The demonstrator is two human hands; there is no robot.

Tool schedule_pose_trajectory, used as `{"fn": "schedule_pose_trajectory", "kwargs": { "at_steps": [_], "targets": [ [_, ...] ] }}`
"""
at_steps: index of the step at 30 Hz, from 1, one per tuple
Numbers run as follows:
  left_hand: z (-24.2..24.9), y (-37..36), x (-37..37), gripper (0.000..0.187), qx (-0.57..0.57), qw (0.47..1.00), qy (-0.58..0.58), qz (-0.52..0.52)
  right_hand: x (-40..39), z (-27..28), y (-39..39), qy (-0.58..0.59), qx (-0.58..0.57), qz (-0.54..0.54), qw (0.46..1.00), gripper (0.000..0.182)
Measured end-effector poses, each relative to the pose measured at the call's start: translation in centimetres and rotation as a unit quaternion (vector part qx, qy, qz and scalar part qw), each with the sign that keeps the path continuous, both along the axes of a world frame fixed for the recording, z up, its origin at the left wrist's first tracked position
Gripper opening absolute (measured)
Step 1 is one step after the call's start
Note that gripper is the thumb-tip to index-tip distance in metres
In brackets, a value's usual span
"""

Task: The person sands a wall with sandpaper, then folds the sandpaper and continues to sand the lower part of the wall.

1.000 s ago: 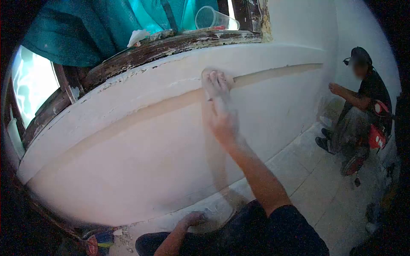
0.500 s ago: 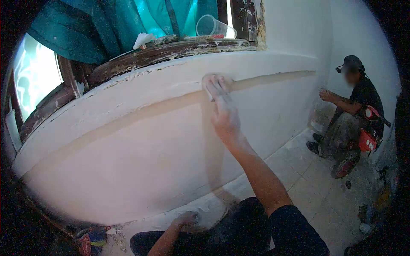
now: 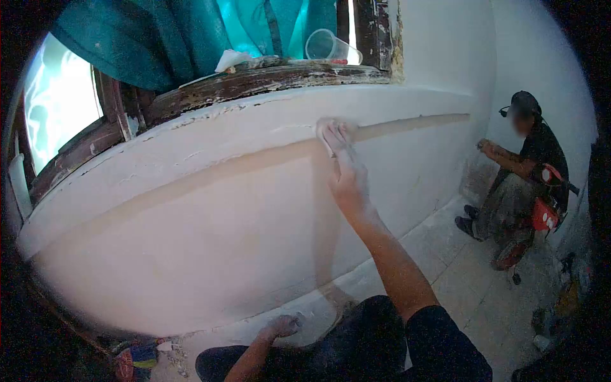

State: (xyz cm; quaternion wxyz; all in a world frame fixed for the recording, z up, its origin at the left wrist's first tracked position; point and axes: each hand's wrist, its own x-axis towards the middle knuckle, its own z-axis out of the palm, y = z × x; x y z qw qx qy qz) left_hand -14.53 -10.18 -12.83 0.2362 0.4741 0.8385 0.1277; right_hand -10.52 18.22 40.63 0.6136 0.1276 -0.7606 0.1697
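My right hand (image 3: 342,148) is pressed to the white wall ledge (image 3: 280,114) below the window, its fingers folded over a pale, dusty piece of sandpaper (image 3: 327,136). Whitish powder coats the fingers and wrist. Beneath the ledge, the smooth wall panel (image 3: 191,235) carries the shadow of my right arm. Low in the view, near my knee, my left hand (image 3: 283,326) rests with its fingers curled in, and nothing shows in it.
Above the ledge runs a worn wooden window frame (image 3: 254,81) with a clear plastic cup (image 3: 321,46) lying on it. A teal curtain (image 3: 153,44) hangs there. Another person (image 3: 541,153) crouches at the right beside a red tool (image 3: 545,213). Tiled floor (image 3: 439,267) lies below.
The view has shifted slightly, so the wall and window sit a little lower and further right. My right hand stays on the ledge, a touch lower in view. My left hand keeps its place.
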Motion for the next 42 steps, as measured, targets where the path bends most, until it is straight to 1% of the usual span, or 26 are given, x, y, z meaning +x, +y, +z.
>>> {"fn": "schedule_pose_trajectory", "kwargs": {
  "at_steps": [1,2,3,5,7,8,9,10,12,14,15,17,19,21,22,24,27,30,31,32,33,35,37,39,40,42],
  "targets": [
    [1.2,0.3,0.4,0.04,0.003,1.0,-0.002,0.0,0.0,0.0,0.1,-0.015,-0.01,-0.006,1.0,0.066],
    [3.7,0.3,1.0,0.042,0.009,0.999,-0.041,0.015,0.0,-0.1,-0.2,-0.031,-0.023,-0.012,0.999,0.061],
    [4.8,0.3,1.2,0.043,0.016,0.996,-0.08,0.03,0.0,0.1,-1.1,-0.032,-0.022,-0.013,0.999,0.061],
    [4.7,0.3,0.9,0.045,-0.005,0.998,-0.067,0.014,-0.4,0.5,-3.0,-0.012,-0.056,-0.004,0.998,0.061],
    [4.4,0.4,1.1,0.046,-0.026,0.998,-0.055,-0.004,-0.4,0.8,-3.6,0.003,-0.046,-0.01,0.999,0.064],
    [4.5,0.4,1.0,0.046,-0.008,0.997,-0.082,0.0,-0.5,1.2,-3.6,0.023,-0.037,-0.018,0.999,0.069],
    [5.0,0.6,0.6,0.046,0.011,0.994,-0.107,0.002,-0.3,1.4,-2.9,0.029,-0.032,-0.021,0.999,0.069],
    [4.9,0.6,0.6,0.046,0.012,0.994,-0.106,-0.001,0.3,1.0,-2.0,0.009,-0.025,-0.026,0.999,0.069],
    [4.2,0.8,0.7,0.044,0.005,0.998,-0.066,0.002,0.7,0.7,-1.6,-0.009,-0.012,-0.034,0.999,0.068],
    [2.9,0.8,0.1,0.044,0.007,0.997,-0.076,-0.007,1.0,0.7,-2.2,-0.022,-0.047,-0.039,0.998,0.069],
    [3.1,1.0,-0.1,0.043,0.008,0.996,-0.085,-0.012,0.8,0.9,-2.6,-0.023,-0.041,-0.041,0.998,0.069],
    [3.3,1.1,0.0,0.044,-0.003,0.996,-0.085,-0.016,0.4,1.0,-3.5,-0.022,-0.05,-0.073,0.996,0.062],
    [5.1,1.0,0.5,0.046,-0.016,0.996,-0.082,-0.018,0.4,1.4,-3.3,-0.024,-0.042,-0.072,0.996,0.062],
    [6.3,0.8,1.2,0.046,0.011,0.996,-0.085,0.025,0.2,1.4,-3.2,-0.028,-0.039,-0.073,0.996,0.062],
    [6.4,1.0,1.3,0.046,0.012,0.996,-0.088,0.022,0.0,1.5,-3.2,-0.024,-0.036,-0.076,0.996,0.062],
    [6.6,0.9,1.5,0.045,0.042,0.998,-0.052,-0.017,0.0,1.6,-3.2,-0.023,-0.036,-0.08,0.996,0.062],
    [6.2,1.3,1.6,0.044,0.016,0.997,-0.076,0.006,0.4,1.4,-3.6,-0.015,-0.041,-0.062,0.997,0.063],
    [5.6,1.2,1.4,0.044,0.02,0.996,-0.081,0.023,1.2,0.6,-2.9,-0.084,-0.107,-0.003,0.991,0.065],
    [4.8,1.2,0.7,0.044,0.018,0.996,-0.08,0.023,1.1,0.9,-2.2,-0.056,-0.052,-0.022,0.997,0.068],
    [3.7,1.2,0.3,0.044,0.0,0.999,-0.049,-0.002,1.0,0.8,-1.8,-0.03,0.003,-0.042,0.999,0.07],
    [3.1,1.5,0.0,0.043,-0.014,0.999,-0.017,-0.028,0.5,1.6,-1.8,-0.03,0.004,-0.045,0.999,0.07],
    [4.2,1.3,0.7,0.042,-0.009,0.999,-0.029,-0.02,0.0,2.5,-1.9,0.005,0.033,-0.097,0.995,0.066],
    [4.7,1.3,0.7,0.041,0.0,0.999,-0.041,-0.008,-0.1,2.2,-1.9,0.003,0.035,-0.103,0.994,0.064],
    [5.3,0.8,0.8,0.038,0.049,0.997,-0.053,-0.008,0.1,1.4,-2.0,0.001,0.034,-0.108,0.994,0.062],
    [5.6,0.9,0.8,0.038,0.048,0.997,-0.052,-0.01,0.6,0.9,-2.2,-0.018,0.017,-0.101,0.995,0.062],
    [6.5,1.2,1.0,0.038,0.0,0.999,-0.034,-0.017,1.0,-0.6,-1.8,-0.036,0.001,-0.094,0.995,0.062]
  ]
}}
